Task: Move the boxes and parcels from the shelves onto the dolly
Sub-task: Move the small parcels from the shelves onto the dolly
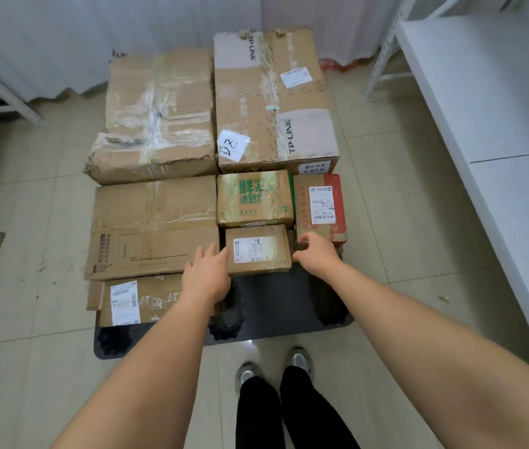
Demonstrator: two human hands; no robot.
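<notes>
A black dolly [276, 319] lies on the tiled floor, loaded with several cardboard boxes. A small brown box with a white label [258, 249] sits at the dolly's near right part. My left hand [206, 273] rests against its left side with fingers spread. My right hand [316, 251] touches its right side, fingers curled at the edge. Behind it stand a green-printed box [255, 197] and a red-edged box [320, 205]. Two large boxes, a taped one [156, 115] and a TP-LINK one [273, 95], fill the far end.
A white shelf unit [490, 102] runs along the right, its visible boards bare. Another white shelf frame [0, 95] stands at the left. A flat brown box [153, 226] and a labelled box [136, 301] occupy the dolly's left. My feet [273, 367] stand just before the dolly.
</notes>
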